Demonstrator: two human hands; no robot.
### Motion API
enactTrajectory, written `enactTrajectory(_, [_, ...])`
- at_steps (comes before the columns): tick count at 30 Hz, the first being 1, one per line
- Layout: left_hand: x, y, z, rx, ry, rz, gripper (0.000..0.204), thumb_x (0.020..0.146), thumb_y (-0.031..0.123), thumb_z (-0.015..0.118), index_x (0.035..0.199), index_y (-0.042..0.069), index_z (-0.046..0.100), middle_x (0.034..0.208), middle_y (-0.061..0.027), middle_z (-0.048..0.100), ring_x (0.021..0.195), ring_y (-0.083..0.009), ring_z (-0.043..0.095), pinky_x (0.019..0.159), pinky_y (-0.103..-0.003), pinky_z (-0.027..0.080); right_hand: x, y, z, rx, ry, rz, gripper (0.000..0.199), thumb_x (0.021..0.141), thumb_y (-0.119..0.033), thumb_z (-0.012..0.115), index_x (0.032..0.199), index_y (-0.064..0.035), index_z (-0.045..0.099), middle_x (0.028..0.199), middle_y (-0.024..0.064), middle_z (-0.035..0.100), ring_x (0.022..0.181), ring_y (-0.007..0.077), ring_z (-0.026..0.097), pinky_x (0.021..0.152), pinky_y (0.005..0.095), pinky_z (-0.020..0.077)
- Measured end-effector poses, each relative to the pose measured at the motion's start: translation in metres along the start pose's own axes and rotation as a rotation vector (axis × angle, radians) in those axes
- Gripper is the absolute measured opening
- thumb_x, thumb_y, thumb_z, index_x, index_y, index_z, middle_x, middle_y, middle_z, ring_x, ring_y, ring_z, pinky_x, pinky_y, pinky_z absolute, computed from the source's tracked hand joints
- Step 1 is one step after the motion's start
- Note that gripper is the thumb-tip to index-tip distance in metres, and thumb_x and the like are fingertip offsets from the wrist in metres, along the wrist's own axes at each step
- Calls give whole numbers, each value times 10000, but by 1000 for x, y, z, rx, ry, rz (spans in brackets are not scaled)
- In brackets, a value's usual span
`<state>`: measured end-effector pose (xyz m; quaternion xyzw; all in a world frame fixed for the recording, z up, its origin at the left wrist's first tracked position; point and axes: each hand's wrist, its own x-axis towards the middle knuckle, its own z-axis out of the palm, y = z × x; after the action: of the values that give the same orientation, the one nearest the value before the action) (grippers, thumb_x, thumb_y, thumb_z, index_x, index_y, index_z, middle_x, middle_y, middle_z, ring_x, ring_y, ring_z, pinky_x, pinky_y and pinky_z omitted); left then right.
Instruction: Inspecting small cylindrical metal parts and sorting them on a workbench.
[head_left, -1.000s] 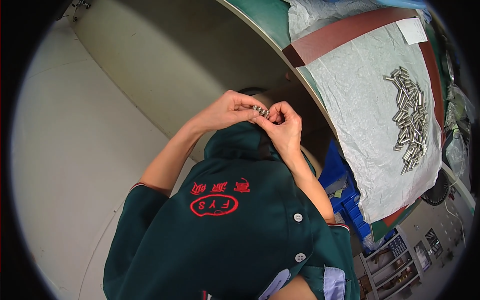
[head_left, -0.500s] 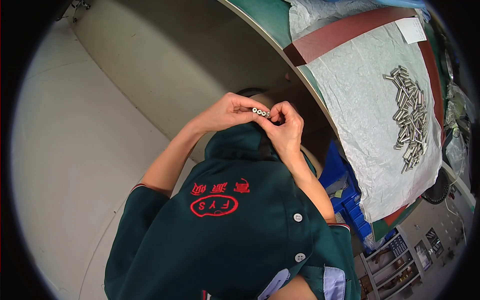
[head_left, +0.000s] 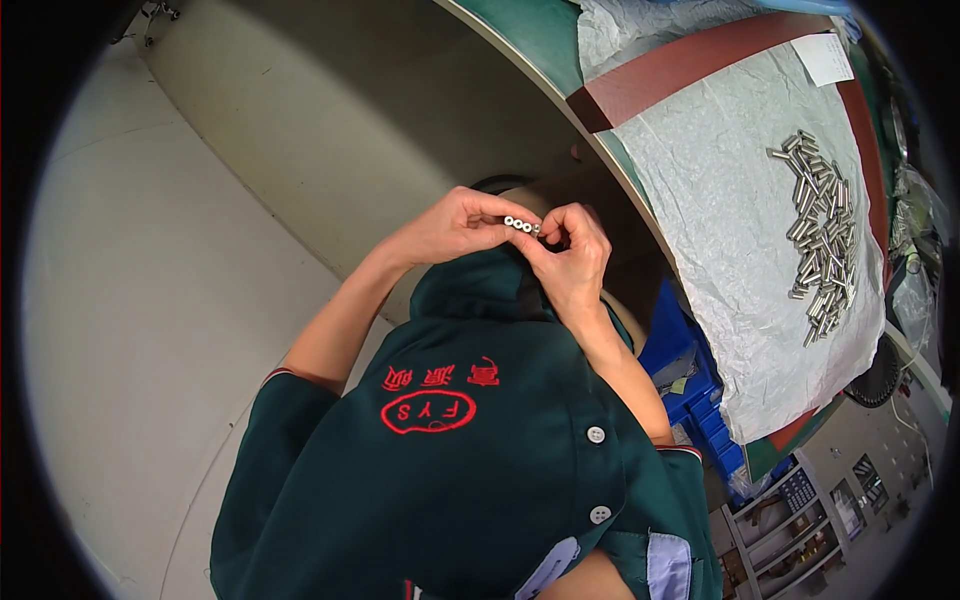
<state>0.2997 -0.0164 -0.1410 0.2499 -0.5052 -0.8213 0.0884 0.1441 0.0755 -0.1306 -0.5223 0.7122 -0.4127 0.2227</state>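
Pale floor (head_left: 150,330) beside a green-edged workbench (head_left: 530,40) under crinkled white sheeting (head_left: 720,230).

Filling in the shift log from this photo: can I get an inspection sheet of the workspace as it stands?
Surface: bench at upper right, green top, covered with crinkled grey sheet.
Job's things: row of small metal tubes pinched end-on between both hands.
Clutter: heap of metal tubes on the sheet; paper slip; blue bins under the bench.
Hands: left hand and right hand both grip the row, held over the lap.
Cables: nothing seen.
Surroundings: pale floor; shelf rack at lower right.
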Motion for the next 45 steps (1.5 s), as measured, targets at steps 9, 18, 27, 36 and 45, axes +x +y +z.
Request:
enactTrajectory(9, [1, 7, 6, 107, 37, 29, 290, 862, -12, 517, 1131, -27, 625, 968, -73, 676, 868, -80, 594, 796, -246, 484, 0, 3, -1, 10, 10, 12, 371, 552, -86, 847, 648, -67, 489, 595, 31, 491, 541, 179, 472, 472, 312, 397])
enactTrajectory(18, [1, 9, 5, 91, 16, -11, 298, 861, -17, 517, 1142, -32, 617, 997, -84, 672, 891, -83, 598, 807, -241, 484, 0, 2, -2, -3, 16, -16, 373, 556, -87, 846, 653, -70, 486, 595, 27, 494, 542, 182, 469, 474, 310, 391])
enactTrajectory(27, [2, 4, 8, -221, 65, -109, 267, 905, 77, 569, 1146, -36, 597, 988, -91, 654, 884, -115, 623, 804, -261, 526, 0, -3, -10, 122, -123, 237, 300, 620, -110, 826, 700, -49, 544, 603, 4, 497, 544, 113, 457, 483, 268, 391])
enactTrajectory(36, [0, 37, 24, -304, 99, -248, 240, 897, 104, 592, 1082, -49, 605, 951, -113, 657, 855, -195, 676, 760, -268, 567, -1, -10, -36, 530, -234, 447, 102, 846, -78, 648, 798, 9, 623, 615, -59, 518, 558, 1, 410, 502, 172, 355])
enactTrajectory(45, [5, 49, 53, -201, 84, -319, 256, 903, 117, 589, 1087, -61, 600, 955, -133, 663, 831, -206, 687, 718, -246, 574, -16, -3, -55, 707, -211, 461, 84, 859, -68, 643, 853, 5, 602, 661, -10, 594, 595, 8, 518, 528, 163, 399])
